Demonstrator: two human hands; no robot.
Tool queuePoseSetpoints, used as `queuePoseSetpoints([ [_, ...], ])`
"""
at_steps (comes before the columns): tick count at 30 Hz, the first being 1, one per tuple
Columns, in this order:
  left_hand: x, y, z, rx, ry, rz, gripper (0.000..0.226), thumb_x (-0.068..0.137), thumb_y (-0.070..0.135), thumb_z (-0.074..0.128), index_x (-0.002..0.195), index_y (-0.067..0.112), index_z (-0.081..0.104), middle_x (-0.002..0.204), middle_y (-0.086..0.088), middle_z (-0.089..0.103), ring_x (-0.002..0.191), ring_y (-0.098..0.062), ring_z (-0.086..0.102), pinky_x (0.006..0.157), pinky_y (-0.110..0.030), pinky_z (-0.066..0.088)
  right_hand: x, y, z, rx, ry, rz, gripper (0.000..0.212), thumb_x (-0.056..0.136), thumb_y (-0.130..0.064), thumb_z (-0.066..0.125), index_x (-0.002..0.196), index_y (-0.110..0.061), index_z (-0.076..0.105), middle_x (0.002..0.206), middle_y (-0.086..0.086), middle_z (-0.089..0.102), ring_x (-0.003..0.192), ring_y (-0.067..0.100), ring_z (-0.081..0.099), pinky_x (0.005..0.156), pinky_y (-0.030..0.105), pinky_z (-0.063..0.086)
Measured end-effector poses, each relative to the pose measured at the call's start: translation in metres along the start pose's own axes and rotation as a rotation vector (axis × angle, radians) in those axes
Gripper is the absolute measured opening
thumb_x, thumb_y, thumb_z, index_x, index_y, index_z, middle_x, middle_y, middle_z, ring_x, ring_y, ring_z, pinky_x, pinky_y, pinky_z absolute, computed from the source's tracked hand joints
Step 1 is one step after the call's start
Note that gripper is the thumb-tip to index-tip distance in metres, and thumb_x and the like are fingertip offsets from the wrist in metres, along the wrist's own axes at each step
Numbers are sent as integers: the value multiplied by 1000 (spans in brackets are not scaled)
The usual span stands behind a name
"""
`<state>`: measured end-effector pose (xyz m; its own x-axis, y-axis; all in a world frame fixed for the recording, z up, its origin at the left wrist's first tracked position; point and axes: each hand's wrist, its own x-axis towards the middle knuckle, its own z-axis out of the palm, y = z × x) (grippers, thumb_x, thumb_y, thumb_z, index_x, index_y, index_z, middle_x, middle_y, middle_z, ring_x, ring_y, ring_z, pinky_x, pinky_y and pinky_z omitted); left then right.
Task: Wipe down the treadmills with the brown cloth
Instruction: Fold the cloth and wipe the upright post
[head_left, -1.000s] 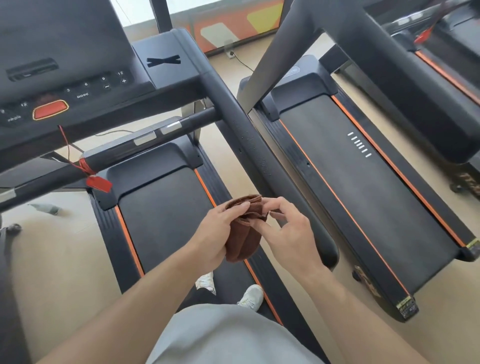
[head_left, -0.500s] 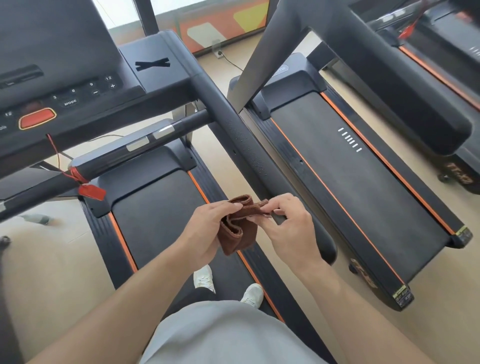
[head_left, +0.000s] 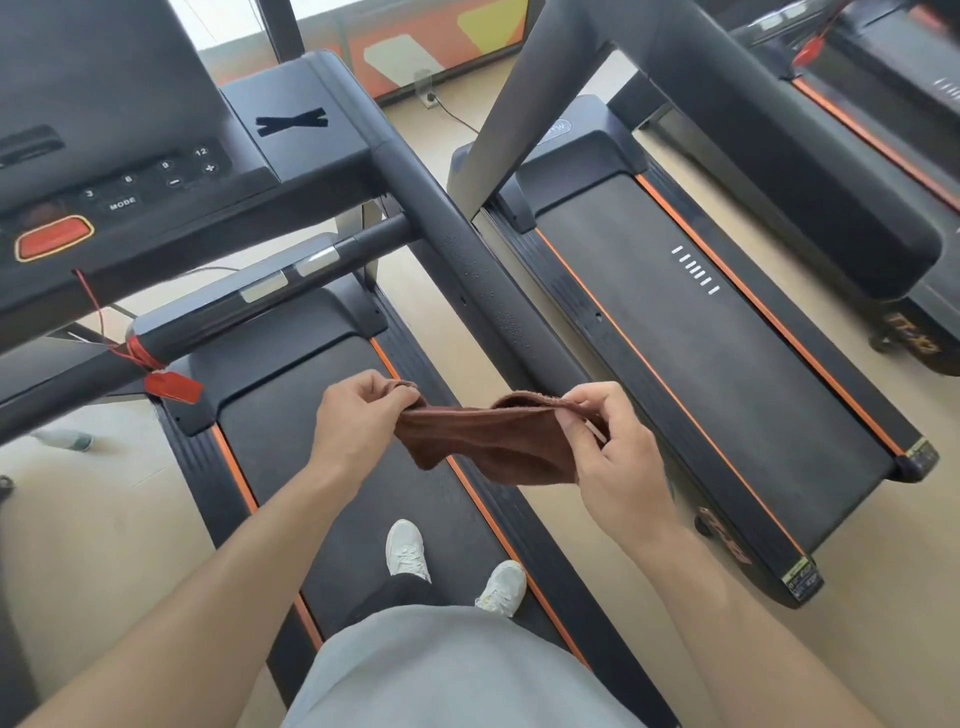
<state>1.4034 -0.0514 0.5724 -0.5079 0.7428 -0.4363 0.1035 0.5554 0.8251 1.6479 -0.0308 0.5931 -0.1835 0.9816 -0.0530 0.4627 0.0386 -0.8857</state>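
both forearms are bare to the bottom edge of the view, with no sleeve, watch or ring visible on the left hand (head_left: 358, 421) or the right hand (head_left: 613, 467). a plain light grey fabric top (head_left: 457, 670) covers the torso. below it show dark trousers (head_left: 400, 590) and a pair of white lace-up sneakers (head_left: 408, 551).

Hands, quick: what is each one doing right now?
Left hand: closed, pinching one end of the cloth.
Right hand: closed, pinching the other end.
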Motion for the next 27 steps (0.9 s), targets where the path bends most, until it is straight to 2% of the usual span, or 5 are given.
queuePoseSetpoints([
  [6,-2,-13,26,108,-173,8,28,88,24,69,70,10,53,79,-12,72,67,-14,56,70,-42,53,-28,6,-50,-66,-231,203,9,96,-20,71,94,-29,71,87,-15,71,83,11,70,65,28,56],
  [11,-40,-8,65,23,-479,-75,31,93,21,70,69,14,52,64,6,67,55,-11,56,57,-22,46,-15,-1,-117,-155,-102,219,12,84,-15,81,81,-25,75,81,-10,75,80,7,69,74,14,49],
  [15,-34,12,81,-93,-381,-85,30,89,21,72,65,19,54,64,3,59,51,-12,52,51,-23,43,40,-13,-130,-247,-44,60,10,83,-22,84,85,-28,76,85,-18,74,84,0,68,78,8,45],
  [21,-1,9,91,-410,249,-381,39,97,36,61,131,22,49,126,4,54,105,-17,51,86,-34,40,119,38,-78,-622,-249,188,76,94,-63,58,158,-29,34,163,3,31,152,23,25,125,41,18],
  [27,-60,-5,167,-255,-283,-360,54,108,53,29,160,45,15,164,5,32,148,-24,34,122,-44,27,44,68,-42,-233,-347,466,53,99,-69,38,139,-40,57,135,-14,61,127,13,56,103,31,37],
])
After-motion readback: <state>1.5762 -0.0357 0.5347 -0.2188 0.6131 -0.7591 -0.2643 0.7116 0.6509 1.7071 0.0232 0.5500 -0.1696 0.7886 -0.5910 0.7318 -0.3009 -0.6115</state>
